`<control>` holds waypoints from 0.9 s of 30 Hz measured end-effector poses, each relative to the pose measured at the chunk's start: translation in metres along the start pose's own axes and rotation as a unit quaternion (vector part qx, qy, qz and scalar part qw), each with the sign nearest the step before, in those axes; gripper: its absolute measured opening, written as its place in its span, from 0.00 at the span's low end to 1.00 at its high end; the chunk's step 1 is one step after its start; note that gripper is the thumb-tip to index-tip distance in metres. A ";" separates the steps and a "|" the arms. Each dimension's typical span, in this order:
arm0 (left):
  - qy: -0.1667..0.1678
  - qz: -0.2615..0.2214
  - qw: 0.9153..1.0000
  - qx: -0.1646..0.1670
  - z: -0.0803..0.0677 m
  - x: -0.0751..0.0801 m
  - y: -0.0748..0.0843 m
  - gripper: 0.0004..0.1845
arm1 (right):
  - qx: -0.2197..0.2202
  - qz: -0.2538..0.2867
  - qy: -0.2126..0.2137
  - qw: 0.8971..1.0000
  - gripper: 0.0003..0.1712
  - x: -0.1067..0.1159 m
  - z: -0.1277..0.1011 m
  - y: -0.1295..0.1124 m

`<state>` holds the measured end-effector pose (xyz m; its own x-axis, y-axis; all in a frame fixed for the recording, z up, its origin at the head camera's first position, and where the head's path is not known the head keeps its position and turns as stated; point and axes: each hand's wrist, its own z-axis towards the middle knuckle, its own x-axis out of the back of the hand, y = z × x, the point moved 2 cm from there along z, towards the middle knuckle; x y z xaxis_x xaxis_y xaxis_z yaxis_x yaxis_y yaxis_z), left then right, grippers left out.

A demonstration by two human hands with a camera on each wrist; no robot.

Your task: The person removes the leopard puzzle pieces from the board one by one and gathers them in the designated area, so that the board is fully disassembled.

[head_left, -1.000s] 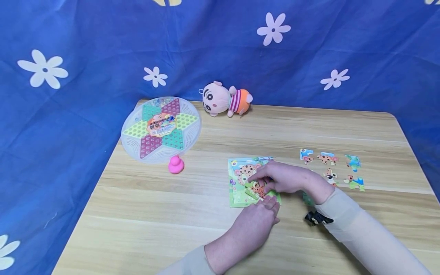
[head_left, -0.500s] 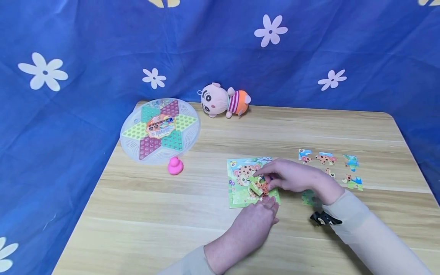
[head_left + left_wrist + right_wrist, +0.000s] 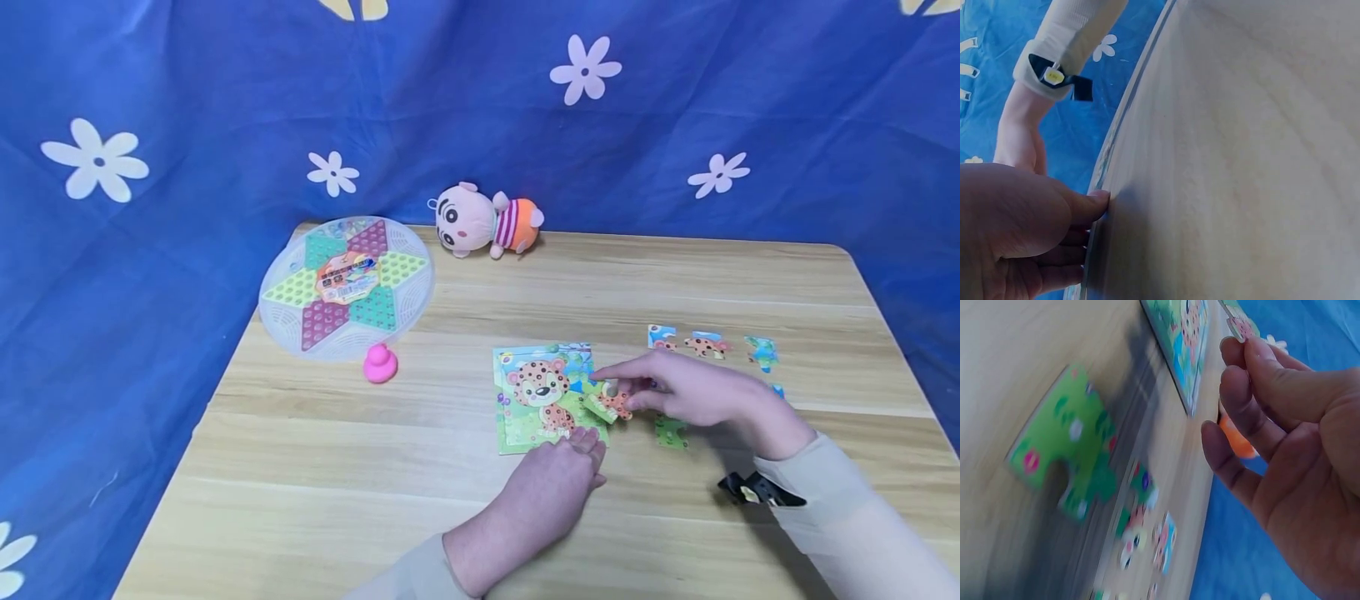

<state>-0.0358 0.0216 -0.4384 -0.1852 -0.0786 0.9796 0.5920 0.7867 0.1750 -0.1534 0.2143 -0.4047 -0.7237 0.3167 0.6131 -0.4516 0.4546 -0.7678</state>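
the puzzle piece [image 3: 613, 403], spotted orange and green, is pinched in the fingers of the right hand [image 3: 693, 392] just right of the puzzle board [image 3: 525, 417], which lies near the middle of the worktop [image 3: 300, 483]. the left hand [image 3: 551, 479] rests with straight fingers on the board's near edge. a green piece [image 3: 671, 432] lies just right of the board, with more loose pieces [image 3: 708, 343] farther right.

You worked on a counter [image 3: 315, 492] of pale wood grain with a smooth, faintly satin finish. The puzzle board [image 3: 517, 425] and puzzle piece [image 3: 613, 403] in your right hand [image 3: 693, 393] looked like printed card, slightly glossy. The backdrop [image 3: 187, 108] was matt blue cloth, the doll [image 3: 480, 221] soft plush, the game tray [image 3: 347, 283] translucent plastic.
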 end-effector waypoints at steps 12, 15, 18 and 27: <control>0.010 -0.002 1.000 0.001 0.001 0.001 -0.001 0.25 | -0.013 0.029 0.050 0.998 0.24 0.007 -0.049 0.015; 0.011 -0.005 1.000 0.001 0.000 0.001 -0.001 0.25 | -0.013 0.024 0.064 0.998 0.24 0.009 -0.057 0.017; 0.014 -0.008 1.000 -0.001 0.000 0.001 -0.002 0.24 | -0.011 0.017 0.079 0.997 0.24 0.011 -0.065 0.020; 0.018 -0.001 1.000 -0.003 0.000 -0.001 -0.002 0.24 | -0.011 -0.015 0.121 0.992 0.22 0.015 -0.095 0.032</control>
<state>-0.0371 0.0197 -0.4394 -0.1584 -0.1029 0.9820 0.5962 0.7828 0.1782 -0.1293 0.3126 -0.4028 -0.5615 0.4925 0.6649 -0.4585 0.4837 -0.7455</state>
